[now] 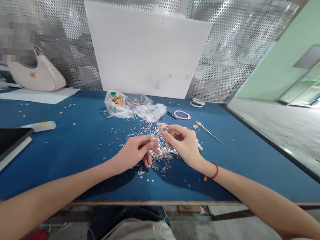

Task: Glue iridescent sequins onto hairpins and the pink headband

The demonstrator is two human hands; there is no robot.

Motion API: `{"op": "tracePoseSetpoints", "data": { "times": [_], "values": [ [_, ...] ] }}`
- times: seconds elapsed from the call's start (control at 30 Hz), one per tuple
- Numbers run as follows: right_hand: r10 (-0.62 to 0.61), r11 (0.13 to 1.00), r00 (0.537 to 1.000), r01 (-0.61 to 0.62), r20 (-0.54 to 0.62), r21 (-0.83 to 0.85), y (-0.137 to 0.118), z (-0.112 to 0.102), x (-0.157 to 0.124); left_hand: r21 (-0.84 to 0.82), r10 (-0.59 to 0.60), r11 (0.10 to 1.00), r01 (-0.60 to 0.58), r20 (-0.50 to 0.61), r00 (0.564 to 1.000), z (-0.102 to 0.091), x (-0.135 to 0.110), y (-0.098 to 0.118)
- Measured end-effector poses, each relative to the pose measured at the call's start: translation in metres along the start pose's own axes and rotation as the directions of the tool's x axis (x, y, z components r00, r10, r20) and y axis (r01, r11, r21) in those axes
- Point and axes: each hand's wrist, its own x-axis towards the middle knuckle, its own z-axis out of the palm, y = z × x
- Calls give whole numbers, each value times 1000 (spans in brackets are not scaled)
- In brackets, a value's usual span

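Note:
Between my two hands is a thin gold hairpin with a sparkly ornamental head (162,126), tilted up to the right. My left hand (139,148) pinches its stick low down between thumb and fingertips. Up at the head, my right hand (184,142) has thumb and forefinger closed on the ornament's edge; any tiny piece between them is too small to make out. A heap of glittering sequins or rhinestones (164,155) lies under and around both hands. Beyond my right hand lies another gold hairpin (210,133) with a decorated end.
Clear plastic bags (149,112) with colourful contents, a pink ring (182,115) and white rings (197,102) stand at the back of the blue table (78,143). To the left are a glue bottle (44,126), a dark tablet-like slab (4,145) and a cream handbag (40,71).

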Motion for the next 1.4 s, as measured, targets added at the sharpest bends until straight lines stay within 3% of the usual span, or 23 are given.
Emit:
{"op": "tracePoseSetpoints", "data": {
  "times": [0.43, 0.9, 1.13, 1.4],
  "values": [
    [85, 981, 992, -99, 90, 165, 0, 0, 5, -69, -23, 997, 24, 12, 1000, -2, 2, -3],
    [173, 913, 970, -224, 172, 342, 4, -2, 8, -120, -54, 991, 57, 27, 998, -3, 2, -2],
    [182, 838, 956, -274, 232, 472, 3, -4, 10, -155, -64, 986, 64, 8, 998, -3, 2, 0],
    [167, 862, 957, -258, 236, 436, 4, -4, 9, -131, -62, 989, 65, 25, 998, -3, 2, -1]
  ]
}}
